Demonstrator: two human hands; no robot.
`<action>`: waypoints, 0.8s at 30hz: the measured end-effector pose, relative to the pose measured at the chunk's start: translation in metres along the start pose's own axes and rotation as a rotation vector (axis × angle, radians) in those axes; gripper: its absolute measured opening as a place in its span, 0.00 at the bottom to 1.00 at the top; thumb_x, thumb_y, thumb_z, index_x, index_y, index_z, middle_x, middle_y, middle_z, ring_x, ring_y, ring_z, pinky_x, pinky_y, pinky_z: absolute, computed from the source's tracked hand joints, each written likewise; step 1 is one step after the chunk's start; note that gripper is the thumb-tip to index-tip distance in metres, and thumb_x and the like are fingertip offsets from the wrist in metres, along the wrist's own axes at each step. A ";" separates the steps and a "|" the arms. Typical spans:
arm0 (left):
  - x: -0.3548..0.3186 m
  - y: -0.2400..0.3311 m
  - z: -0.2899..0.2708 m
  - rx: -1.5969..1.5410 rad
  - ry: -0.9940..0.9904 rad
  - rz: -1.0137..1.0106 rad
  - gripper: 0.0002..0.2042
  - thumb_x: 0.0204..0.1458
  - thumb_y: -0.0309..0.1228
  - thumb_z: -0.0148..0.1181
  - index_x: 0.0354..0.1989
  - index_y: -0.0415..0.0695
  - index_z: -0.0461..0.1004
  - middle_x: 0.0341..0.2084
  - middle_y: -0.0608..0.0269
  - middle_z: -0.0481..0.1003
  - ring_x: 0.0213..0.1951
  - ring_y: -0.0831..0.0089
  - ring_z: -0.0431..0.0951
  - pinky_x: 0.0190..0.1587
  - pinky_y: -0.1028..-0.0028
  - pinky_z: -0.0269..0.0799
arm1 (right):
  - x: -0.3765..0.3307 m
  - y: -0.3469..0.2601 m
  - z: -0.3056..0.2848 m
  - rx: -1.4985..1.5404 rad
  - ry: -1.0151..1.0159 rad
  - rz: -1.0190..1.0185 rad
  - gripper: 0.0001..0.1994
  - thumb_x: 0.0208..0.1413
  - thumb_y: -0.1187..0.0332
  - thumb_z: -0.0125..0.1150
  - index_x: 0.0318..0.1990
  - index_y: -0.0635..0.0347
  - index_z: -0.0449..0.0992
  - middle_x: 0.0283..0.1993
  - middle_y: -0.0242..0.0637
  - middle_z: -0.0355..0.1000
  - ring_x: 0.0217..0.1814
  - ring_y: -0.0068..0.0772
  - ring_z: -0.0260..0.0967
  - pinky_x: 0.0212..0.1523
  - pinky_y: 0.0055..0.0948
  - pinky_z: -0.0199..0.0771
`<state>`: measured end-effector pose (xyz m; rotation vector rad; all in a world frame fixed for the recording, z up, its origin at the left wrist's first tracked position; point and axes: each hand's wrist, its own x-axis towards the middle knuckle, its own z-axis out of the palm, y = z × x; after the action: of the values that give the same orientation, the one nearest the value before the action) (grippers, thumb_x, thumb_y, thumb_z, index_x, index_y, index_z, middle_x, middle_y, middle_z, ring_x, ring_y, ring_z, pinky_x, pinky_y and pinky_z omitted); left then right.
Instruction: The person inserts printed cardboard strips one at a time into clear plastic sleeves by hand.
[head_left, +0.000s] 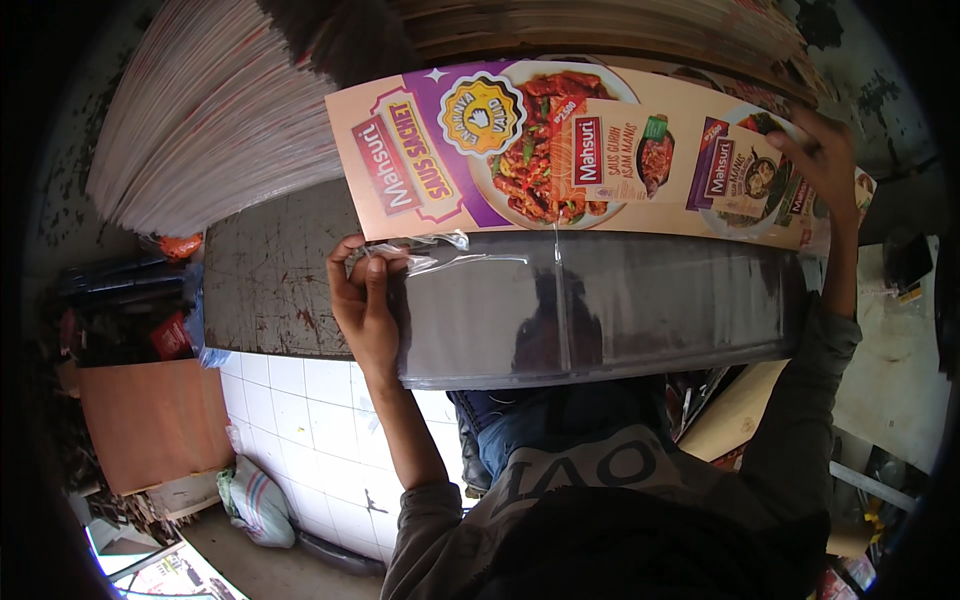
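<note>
A long printed cardboard sheet point(655, 212), peach and purple with pictures of food dishes, lies across the far side of the worktable. Just in front of it is a glossy clear plastic sleeve point(470, 320), on what looks like a dark stack of the same film, reflecting a silhouette. My left hand point(365, 315) pinches the crumpled far left corner of the plastic between thumb and fingers, near the sheet's lower left corner. At the opposite end, my right hand point(825, 160) grips the sheet's right part, its fingers bent over the printed face.
A tall stack of flat sheets point(190, 120) stands at the far left, with another stack point(600, 35) behind the printed sheet. The scratched worktable point(270, 270) shows at left. Below are a brown box point(155, 420), a white sack point(258, 505) and white floor tiles point(310, 420).
</note>
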<state>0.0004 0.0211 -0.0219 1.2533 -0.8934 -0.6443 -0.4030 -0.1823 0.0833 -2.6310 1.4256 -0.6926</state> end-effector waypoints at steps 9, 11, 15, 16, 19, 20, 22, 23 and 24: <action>-0.001 0.002 -0.001 0.046 -0.023 0.064 0.15 0.57 0.24 0.46 0.52 0.35 0.57 0.25 0.61 0.75 0.34 0.79 0.74 0.46 0.79 0.63 | 0.004 -0.003 0.013 0.160 0.134 -0.169 0.15 0.45 0.64 0.63 0.25 0.66 0.65 0.18 0.32 0.58 0.21 0.18 0.51 0.21 0.21 0.54; -0.001 0.003 0.000 0.038 -0.017 0.050 0.15 0.56 0.25 0.46 0.52 0.35 0.58 0.25 0.61 0.75 0.34 0.79 0.74 0.45 0.79 0.63 | 0.002 -0.004 0.011 0.222 0.123 -0.139 0.14 0.45 0.65 0.63 0.26 0.67 0.66 0.19 0.32 0.59 0.22 0.17 0.53 0.22 0.21 0.56; 0.001 0.008 0.006 0.051 0.061 -0.040 0.15 0.54 0.24 0.49 0.50 0.35 0.59 0.22 0.62 0.75 0.30 0.80 0.74 0.41 0.82 0.64 | 0.000 -0.004 0.006 0.213 0.127 -0.125 0.14 0.44 0.65 0.63 0.27 0.67 0.67 0.19 0.32 0.61 0.23 0.16 0.55 0.23 0.20 0.58; 0.001 0.008 0.006 0.045 0.097 -0.054 0.15 0.53 0.23 0.51 0.49 0.35 0.60 0.20 0.63 0.74 0.28 0.80 0.74 0.38 0.83 0.65 | 0.001 -0.003 0.006 0.197 0.130 -0.132 0.14 0.44 0.65 0.64 0.27 0.67 0.68 0.19 0.33 0.62 0.23 0.16 0.55 0.23 0.20 0.58; 0.001 0.006 0.005 0.025 0.114 -0.039 0.15 0.52 0.21 0.51 0.48 0.35 0.60 0.21 0.63 0.74 0.27 0.81 0.73 0.35 0.84 0.65 | 0.001 0.000 0.007 0.141 0.182 -0.251 0.14 0.44 0.65 0.64 0.26 0.67 0.67 0.18 0.33 0.60 0.21 0.17 0.55 0.22 0.20 0.58; 0.001 0.006 0.004 0.025 0.118 -0.039 0.15 0.52 0.21 0.51 0.48 0.35 0.60 0.21 0.63 0.74 0.27 0.81 0.73 0.35 0.84 0.65 | -0.002 0.004 0.007 0.124 0.150 -0.185 0.14 0.43 0.66 0.64 0.25 0.67 0.67 0.18 0.33 0.59 0.20 0.18 0.54 0.21 0.21 0.57; 0.001 0.005 0.003 0.058 0.111 -0.034 0.15 0.53 0.21 0.50 0.48 0.35 0.60 0.20 0.62 0.75 0.27 0.81 0.73 0.35 0.84 0.65 | -0.006 0.006 0.007 0.109 0.116 -0.121 0.14 0.43 0.66 0.64 0.25 0.67 0.67 0.17 0.33 0.59 0.19 0.18 0.54 0.20 0.21 0.57; 0.001 0.006 0.005 0.057 0.111 -0.035 0.15 0.53 0.21 0.50 0.48 0.35 0.60 0.20 0.62 0.75 0.27 0.81 0.73 0.35 0.84 0.65 | -0.008 0.006 0.006 0.087 0.160 -0.189 0.14 0.42 0.66 0.65 0.25 0.67 0.67 0.17 0.33 0.58 0.18 0.20 0.53 0.20 0.21 0.57; 0.002 0.007 0.007 0.077 0.118 -0.047 0.15 0.53 0.21 0.50 0.48 0.36 0.60 0.20 0.62 0.75 0.27 0.81 0.73 0.35 0.84 0.65 | -0.009 0.007 0.005 0.064 0.204 -0.257 0.14 0.41 0.66 0.66 0.26 0.67 0.67 0.17 0.33 0.58 0.17 0.21 0.53 0.19 0.22 0.57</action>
<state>-0.0049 0.0178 -0.0142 1.3704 -0.8000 -0.5712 -0.4102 -0.1799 0.0738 -2.7880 1.0908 -1.0406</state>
